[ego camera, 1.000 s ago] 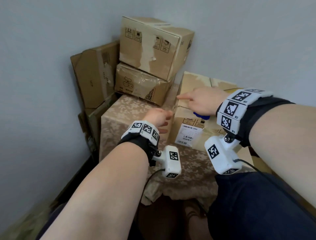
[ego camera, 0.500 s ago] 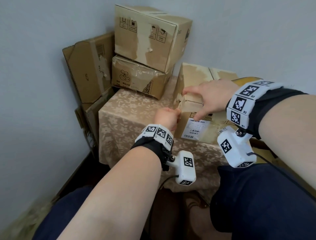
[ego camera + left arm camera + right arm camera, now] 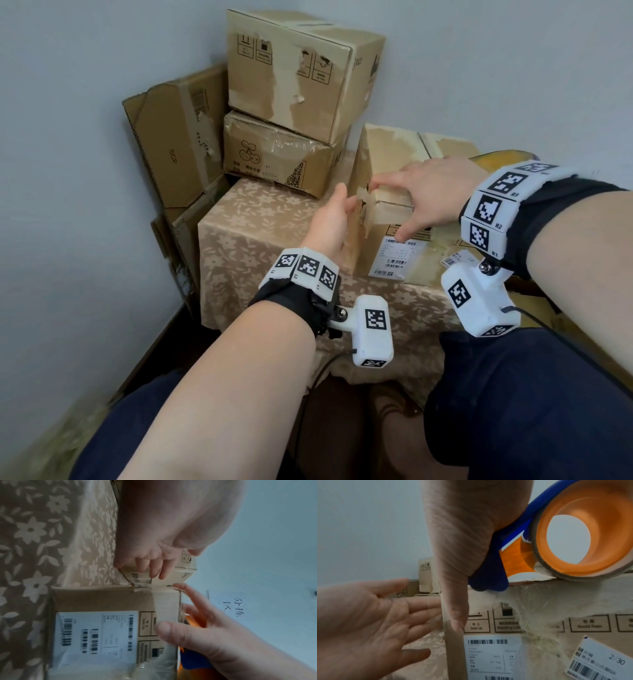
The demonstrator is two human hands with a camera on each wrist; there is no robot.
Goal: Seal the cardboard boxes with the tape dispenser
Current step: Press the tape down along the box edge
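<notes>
Peeking under right hand [image 3: 458,536]: tape dispenser [image 3: 547,545].

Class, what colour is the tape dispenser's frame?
Blue, holding an orange roll; the tape dispenser shows best in the right wrist view.

A small table [image 3: 260,246] is standing in the corner, draped in a beige cloth [image 3: 239,274] with a pale flower pattern. Plain grey-blue walls [image 3: 85,102] are meeting behind it. Dark floor [image 3: 150,356] is showing left of the table. Soft, even light is falling across the cloth.
</notes>
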